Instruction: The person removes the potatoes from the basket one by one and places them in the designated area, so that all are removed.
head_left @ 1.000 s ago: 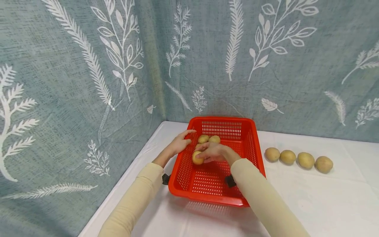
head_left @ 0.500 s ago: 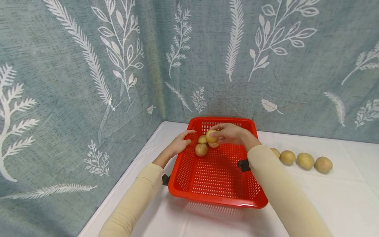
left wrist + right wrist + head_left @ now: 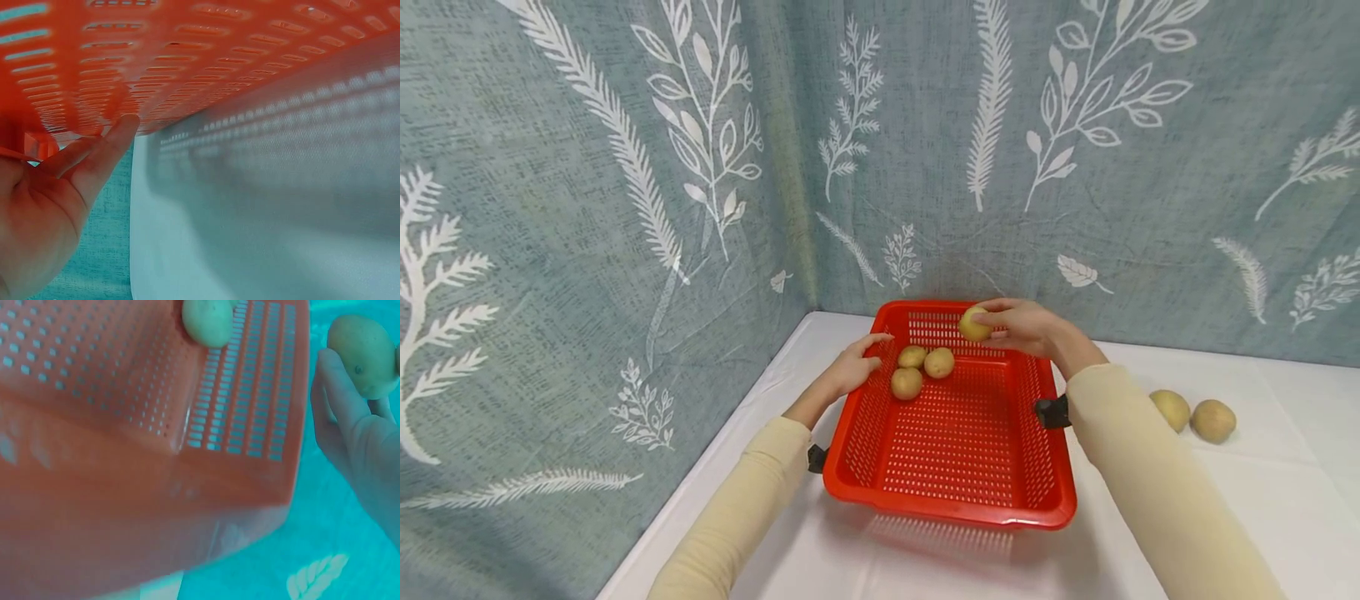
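Observation:
My right hand (image 3: 1018, 323) pinches a potato (image 3: 975, 324) between fingers and thumb, up at the back rim of the red plastic basket (image 3: 951, 515). In the right wrist view that potato (image 3: 361, 353) appears beside the basket's slotted wall. My left hand (image 3: 853, 365) grips the basket's left rim, and its fingers (image 3: 103, 159) lie along the outside of the perforated wall. Inside the basket, three potatoes cluster at the back left: one yellowish potato (image 3: 912, 357), one potato (image 3: 939, 362) beside it and a browner potato (image 3: 907, 383) in front.
A white cloth (image 3: 1138, 500) covers the table. To the basket's right lie a potato (image 3: 1170, 408) and another potato (image 3: 1214, 421), with my right sleeve (image 3: 1157, 467) across that area. Blue-green leaf-patterned curtains (image 3: 925, 150) stand behind and at the left.
My right hand has moved the potato from the basket's left side back, up and right to the rear rim. My left hand has stayed at the left rim.

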Available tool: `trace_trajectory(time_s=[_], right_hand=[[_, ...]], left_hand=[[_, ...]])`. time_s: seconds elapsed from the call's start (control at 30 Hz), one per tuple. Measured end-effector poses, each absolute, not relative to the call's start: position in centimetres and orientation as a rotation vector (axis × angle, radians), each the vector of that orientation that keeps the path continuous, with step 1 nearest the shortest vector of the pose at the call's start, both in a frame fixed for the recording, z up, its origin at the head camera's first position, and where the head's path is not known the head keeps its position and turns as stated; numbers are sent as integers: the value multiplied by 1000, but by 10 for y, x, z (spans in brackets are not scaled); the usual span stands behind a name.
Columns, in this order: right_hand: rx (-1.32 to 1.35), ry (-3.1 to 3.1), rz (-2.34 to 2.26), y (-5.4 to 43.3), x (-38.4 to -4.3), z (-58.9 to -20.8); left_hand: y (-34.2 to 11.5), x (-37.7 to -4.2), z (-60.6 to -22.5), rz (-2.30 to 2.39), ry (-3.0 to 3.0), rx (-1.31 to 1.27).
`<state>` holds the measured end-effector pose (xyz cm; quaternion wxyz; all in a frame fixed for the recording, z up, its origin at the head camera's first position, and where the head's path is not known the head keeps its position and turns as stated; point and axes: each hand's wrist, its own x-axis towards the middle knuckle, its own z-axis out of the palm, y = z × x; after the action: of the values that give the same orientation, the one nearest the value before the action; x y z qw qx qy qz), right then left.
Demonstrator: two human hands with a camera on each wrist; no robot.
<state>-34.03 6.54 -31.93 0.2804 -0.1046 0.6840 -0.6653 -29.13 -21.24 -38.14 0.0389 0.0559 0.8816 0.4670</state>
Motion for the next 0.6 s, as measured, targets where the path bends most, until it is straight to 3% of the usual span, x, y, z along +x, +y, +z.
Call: trace_trajectory(time_s=[0.6], right_hand=[[-183, 1855, -1835, 142, -338, -317]], left_hand=[[-213, -293, -383, 1422, 2710, 171]])
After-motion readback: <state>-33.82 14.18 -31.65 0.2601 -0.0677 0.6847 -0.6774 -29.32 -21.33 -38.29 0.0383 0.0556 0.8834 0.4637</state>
